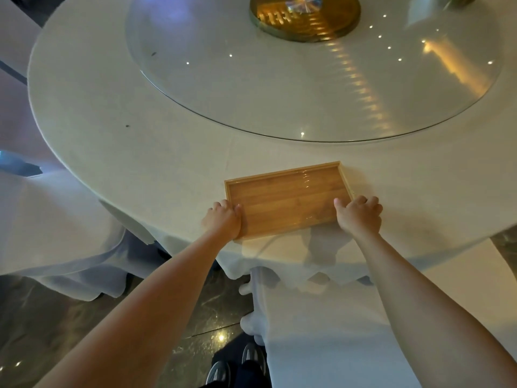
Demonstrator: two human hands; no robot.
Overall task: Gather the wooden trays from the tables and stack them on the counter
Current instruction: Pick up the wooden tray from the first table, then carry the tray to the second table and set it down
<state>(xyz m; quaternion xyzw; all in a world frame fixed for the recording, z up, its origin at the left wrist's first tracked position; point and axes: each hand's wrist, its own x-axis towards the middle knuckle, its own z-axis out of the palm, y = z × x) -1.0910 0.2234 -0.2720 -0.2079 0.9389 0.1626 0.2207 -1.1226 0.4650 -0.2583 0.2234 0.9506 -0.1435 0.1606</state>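
An empty rectangular wooden tray (288, 198) lies near the front edge of a round table (140, 135) covered in white cloth. My left hand (225, 218) grips the tray's left short side, fingers curled over the rim. My right hand (359, 214) grips the tray's near right corner, thumb resting on the tray's floor. The tray's near edge reaches the table's rim. Whether it is lifted off the cloth I cannot tell.
A large glass turntable (307, 79) with a gold centre disc (305, 15) fills the table's middle. White-covered chairs stand at the left (50, 228) and right in front of me (321, 317). Dark marble floor (56, 317) and my shoes (237, 362) show below.
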